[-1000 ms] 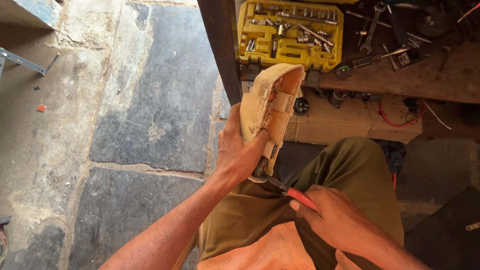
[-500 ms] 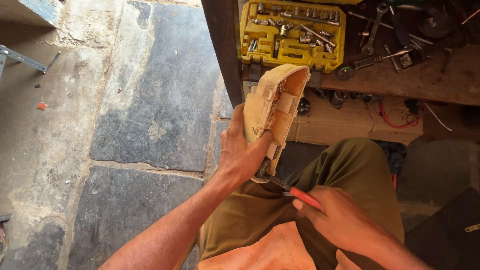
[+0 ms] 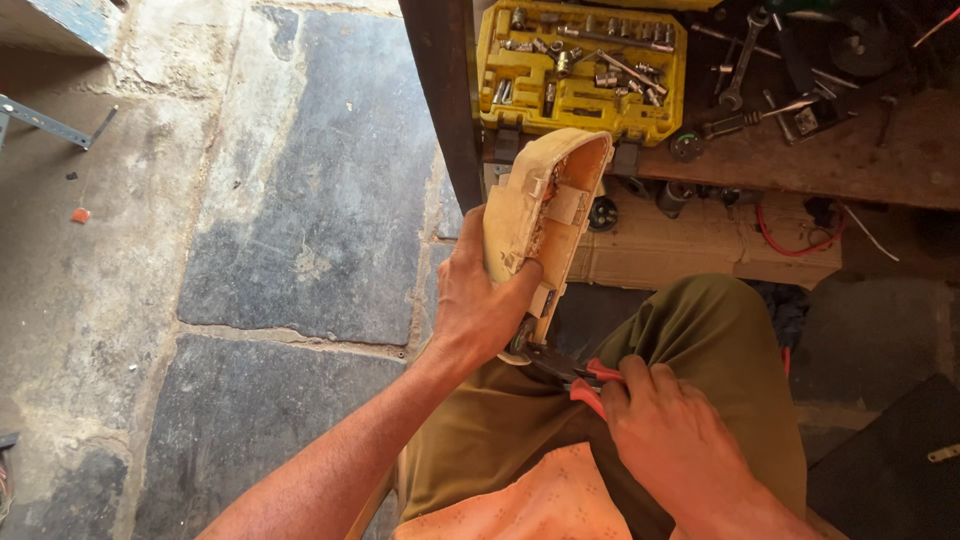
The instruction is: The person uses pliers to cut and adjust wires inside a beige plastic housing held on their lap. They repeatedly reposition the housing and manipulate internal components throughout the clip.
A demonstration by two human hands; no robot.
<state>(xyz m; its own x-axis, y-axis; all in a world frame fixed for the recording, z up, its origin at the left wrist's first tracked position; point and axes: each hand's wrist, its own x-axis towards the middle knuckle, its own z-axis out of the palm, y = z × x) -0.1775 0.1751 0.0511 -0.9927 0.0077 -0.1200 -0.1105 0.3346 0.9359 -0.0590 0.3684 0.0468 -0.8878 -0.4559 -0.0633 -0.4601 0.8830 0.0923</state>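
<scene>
The left hand [image 3: 478, 305] is gripping a cream-coloured plastic housing [image 3: 545, 205], fingers wrapped tight around its lower half, holding it upright over the lap with the hollow, ribbed inside facing right. The right hand [image 3: 672, 440] is closing around the red handles of a pair of pliers [image 3: 572, 372], fist snug on them, and the dark nose of the pliers is pressing in at the bottom end of the housing, right under the left hand's thumb; I cannot tell exactly what the tips are biting on. Both hands are working just above the knee, over olive-green trousers [image 3: 700, 350], with a patch of peach patterned cloth [image 3: 520, 500] showing below. Beyond the housing, up on a worn wooden bench [image 3: 850, 160], a yellow socket set case [image 3: 580, 70] is lying open, sockets and bits sitting in its slots, and loose spanners [image 3: 745, 60] are scattered beside it on the right. A red wire [image 3: 795, 240] is looping under the bench edge. Off to the left, dark stone slabs [image 3: 300, 190] are making up the floor
</scene>
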